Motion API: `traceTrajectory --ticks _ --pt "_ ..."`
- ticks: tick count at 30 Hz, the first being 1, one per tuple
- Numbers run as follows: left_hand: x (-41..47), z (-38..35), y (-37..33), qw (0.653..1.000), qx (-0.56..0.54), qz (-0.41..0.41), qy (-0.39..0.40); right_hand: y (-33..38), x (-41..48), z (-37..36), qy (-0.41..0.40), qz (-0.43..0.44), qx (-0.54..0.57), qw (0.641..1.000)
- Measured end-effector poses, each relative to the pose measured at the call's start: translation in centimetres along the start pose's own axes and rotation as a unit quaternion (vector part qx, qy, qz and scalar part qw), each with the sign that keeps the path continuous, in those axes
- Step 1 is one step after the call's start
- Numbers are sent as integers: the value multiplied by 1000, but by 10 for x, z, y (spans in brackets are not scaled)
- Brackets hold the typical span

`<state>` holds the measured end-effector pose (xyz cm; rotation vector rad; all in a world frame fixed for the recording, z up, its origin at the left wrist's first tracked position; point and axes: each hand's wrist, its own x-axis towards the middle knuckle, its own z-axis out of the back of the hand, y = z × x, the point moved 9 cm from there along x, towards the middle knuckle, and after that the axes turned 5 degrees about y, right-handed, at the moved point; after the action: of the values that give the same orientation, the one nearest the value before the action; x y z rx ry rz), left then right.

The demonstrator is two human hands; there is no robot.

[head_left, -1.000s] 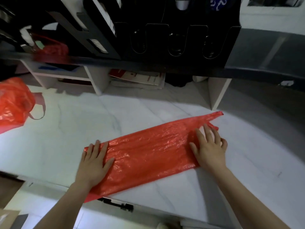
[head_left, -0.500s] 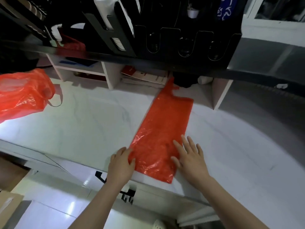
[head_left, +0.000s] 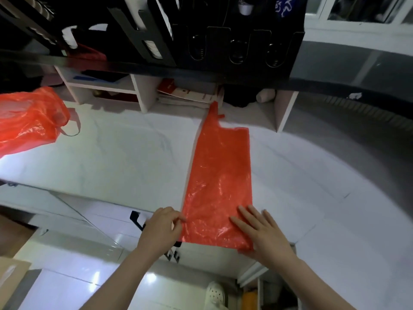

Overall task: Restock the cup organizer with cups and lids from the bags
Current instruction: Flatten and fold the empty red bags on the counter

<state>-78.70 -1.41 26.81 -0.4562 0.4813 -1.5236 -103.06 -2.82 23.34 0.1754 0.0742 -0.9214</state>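
The emptied red bag (head_left: 220, 182) lay flat on the white surface (head_left: 125, 162), long axis running away from the person, its handles toward the shelf uprights at the back and its closed end at the near edge. The left hand (head_left: 159, 233) held the bag's near left corner, fingers (head_left: 176, 219) curled and pinched on the film. The right hand (head_left: 262, 237) lay palm down on the near right corner, fingers spread and open, gripping nothing, only pressing. Judged purpose: one hand anchored the thin plastic while the other kept the corner taut, so the bag stayed flat for smoothing or folding.

The cup organizer (head_left: 223, 41), black with slotted fronts, stood on the dark shelf above the back of the surface. At least one white stack showed in its left channels; the contents of the right slots could not be made out in the dim light. A second red bag (head_left: 29, 121), still bulging, sat at the far left, well apart from the flat one, so restocking was probably not finished.

Edges: the bag's near end slightly overhung the front edge. Open surface lay on both sides of the bag. Overhead, the shelf limited reach toward the back.
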Motion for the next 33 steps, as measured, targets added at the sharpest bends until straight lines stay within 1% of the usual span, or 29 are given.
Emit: traceTrajectory --ticks 2,3,5,6,7,8,9,10,12,14,15,16,18,20,24,26,28,30,33 --pt "-6 5 -11 997 40 -72 -15 -3 -8 -1 -28 -23 34 999" --pt "-8 6 -20 989 80 -126 -13 -7 -11 0 -43 -34 62 997" --pt "-13 -4 -39 950 208 -232 11 -11 -13 -1 -43 -44 73 995" --pt "-13 -13 -43 930 255 -263 38 -13 -12 -3 -30 -48 69 996" --pt "-10 -22 -44 919 277 -272 68 -14 -11 -3 -22 -52 69 996" --pt "-6 -30 -42 918 276 -270 89 -15 -8 -2 -16 -55 69 996" --pt "1 -35 -37 927 253 -257 107 -16 -6 0 -11 -58 70 996" --pt "7 -38 -29 943 209 -227 121 -18 -3 2 -4 -59 75 995" --pt "20 -34 -15 976 107 -161 101 -24 1 8 2 -63 106 992" --pt "27 -27 -8 990 41 -124 56 -32 2 19 -31 -83 177 980" --pt "28 -24 -7 992 27 -115 41 -37 1 26 -64 -102 237 964" --pt "29 -24 -6 993 17 -109 34 -43 0 31 -95 -125 305 939" --pt "28 -28 -6 994 8 -100 42 -50 -3 34 -136 -161 406 889" --pt "26 -33 -7 995 5 -82 58 -51 -4 32 -140 -169 435 873" --pt "28 -33 -13 999 -23 -42 24 -51 -4 30 -133 -166 427 879" --pt "31 -33 -11 999 -20 -23 8 -53 -4 29 -128 -164 430 879" --pt "31 -33 -9 1000 -30 -7 -5 -68 -8 30 -138 -195 381 893" --pt "31 -32 -7 999 -49 1 -21 -85 -10 30 -132 -242 301 913" --pt "31 -30 -8 998 -44 0 -51 -94 -11 28 -117 -271 276 914"
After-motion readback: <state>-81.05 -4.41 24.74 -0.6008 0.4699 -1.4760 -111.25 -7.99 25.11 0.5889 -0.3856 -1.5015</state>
